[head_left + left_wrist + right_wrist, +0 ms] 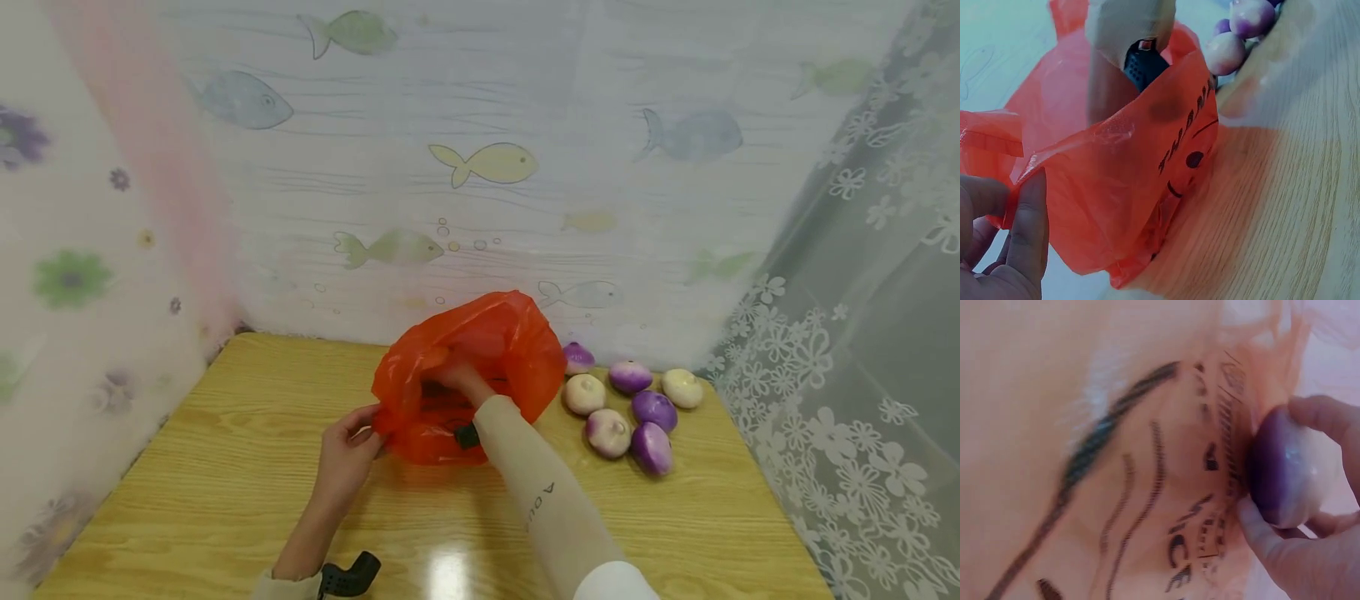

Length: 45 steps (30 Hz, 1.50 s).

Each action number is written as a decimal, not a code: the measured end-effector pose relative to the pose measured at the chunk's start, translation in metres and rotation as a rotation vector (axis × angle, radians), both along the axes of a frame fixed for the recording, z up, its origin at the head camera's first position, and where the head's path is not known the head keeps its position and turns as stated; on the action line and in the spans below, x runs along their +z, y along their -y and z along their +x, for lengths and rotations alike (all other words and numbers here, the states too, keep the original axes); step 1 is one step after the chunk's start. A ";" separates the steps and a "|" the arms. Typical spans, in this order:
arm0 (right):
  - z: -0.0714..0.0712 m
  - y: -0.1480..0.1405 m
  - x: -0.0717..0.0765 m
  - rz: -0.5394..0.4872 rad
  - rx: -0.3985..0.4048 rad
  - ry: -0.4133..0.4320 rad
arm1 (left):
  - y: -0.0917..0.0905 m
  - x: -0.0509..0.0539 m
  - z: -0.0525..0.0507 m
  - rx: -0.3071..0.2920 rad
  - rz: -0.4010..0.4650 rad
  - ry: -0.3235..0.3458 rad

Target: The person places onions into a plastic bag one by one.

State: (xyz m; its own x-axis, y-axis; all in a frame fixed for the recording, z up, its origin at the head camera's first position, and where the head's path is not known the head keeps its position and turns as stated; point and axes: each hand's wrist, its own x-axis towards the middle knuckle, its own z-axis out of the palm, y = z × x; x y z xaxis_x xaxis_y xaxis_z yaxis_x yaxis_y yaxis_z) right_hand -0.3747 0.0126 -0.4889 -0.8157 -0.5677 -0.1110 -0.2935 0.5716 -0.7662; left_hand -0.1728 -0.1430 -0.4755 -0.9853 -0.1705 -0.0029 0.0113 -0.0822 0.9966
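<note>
A red plastic bag (532, 367) with dark printing stands on the table, its mouth facing me. At its left rim my left hand (351, 450) pinches the bag's edge between thumb and fingers; the left wrist view shows this grip on the thin film (1110, 181) closely. My right hand (459, 377) reaches inside the bag and is partly hidden by it. In the right wrist view that hand (1300, 556) holds a purple-and-white turnip (1282, 469) by its sides, close to the bag's printed wall.
Several purple-and-white turnips (609, 433) lie loosely grouped on the wooden table (225, 492) to the right of the bag. A fish-patterned curtain (495, 83) hangs behind the table, and a flowered lace curtain (862, 433) borders its right side.
</note>
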 end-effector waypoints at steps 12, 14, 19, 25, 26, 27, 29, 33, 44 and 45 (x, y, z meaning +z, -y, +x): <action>-0.015 -0.018 -0.025 -0.095 -0.236 -0.030 | -0.006 -0.002 -0.002 -0.001 0.015 -0.024; -0.014 -0.020 -0.021 -0.143 -0.242 0.007 | -0.007 -0.001 -0.002 0.000 0.019 -0.027; -0.013 -0.020 -0.012 -0.179 -0.100 0.010 | -0.011 0.000 -0.003 0.027 0.044 -0.023; 0.027 -0.023 0.042 -0.105 0.006 -0.067 | -0.014 -0.002 -0.004 0.062 0.074 -0.027; 0.037 -0.025 0.054 -0.109 -0.016 -0.055 | -0.014 -0.002 -0.003 0.065 0.074 -0.026; 0.045 -0.028 0.065 -0.111 -0.030 -0.040 | -0.014 -0.002 -0.003 0.068 0.075 -0.024; 0.063 -0.033 0.083 -0.127 -0.086 -0.005 | -0.014 -0.003 -0.003 0.071 0.071 -0.021; 0.091 -0.044 0.108 -0.105 -0.140 0.004 | -0.013 -0.003 -0.002 0.075 0.063 -0.019; 0.181 -0.109 0.180 -0.621 -0.110 -0.157 | -0.015 -0.006 -0.003 0.094 0.079 -0.013; 0.186 -0.116 0.182 -0.669 -0.129 -0.192 | -0.015 -0.006 -0.002 0.095 0.073 -0.009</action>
